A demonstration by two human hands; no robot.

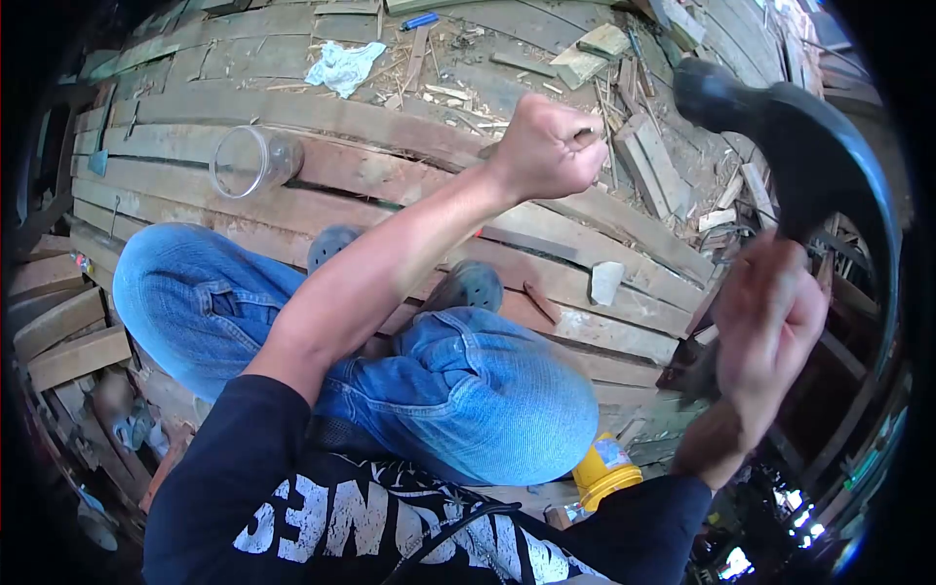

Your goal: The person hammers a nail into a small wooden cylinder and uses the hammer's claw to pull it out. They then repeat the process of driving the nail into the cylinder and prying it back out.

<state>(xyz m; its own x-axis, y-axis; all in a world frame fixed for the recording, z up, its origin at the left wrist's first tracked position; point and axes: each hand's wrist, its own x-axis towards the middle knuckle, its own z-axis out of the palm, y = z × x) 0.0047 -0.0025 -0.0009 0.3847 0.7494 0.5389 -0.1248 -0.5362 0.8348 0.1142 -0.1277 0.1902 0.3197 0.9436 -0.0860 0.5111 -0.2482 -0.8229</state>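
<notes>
My right hand (768,317) is wrapped around the handle of a claw hammer (814,146), raised at the right with its dark metal head up and its claw curving down the right side. Farther forward, near the middle, my left hand (551,146) is closed in a fist above the wooden planks (380,122). A small dark spot shows at the top of that fist; whether it is the end of something held or just a gap, I cannot make out. The hammer and the left fist are apart.
A clear plastic jar (283,156) lies at the left on the planks. Farther off are a white cloth (343,66), a blue lighter-like object (419,20), wood offcuts (651,161) and shavings. A yellow tub (606,475) stands by my knee. A pale chip (605,283) lies ahead.
</notes>
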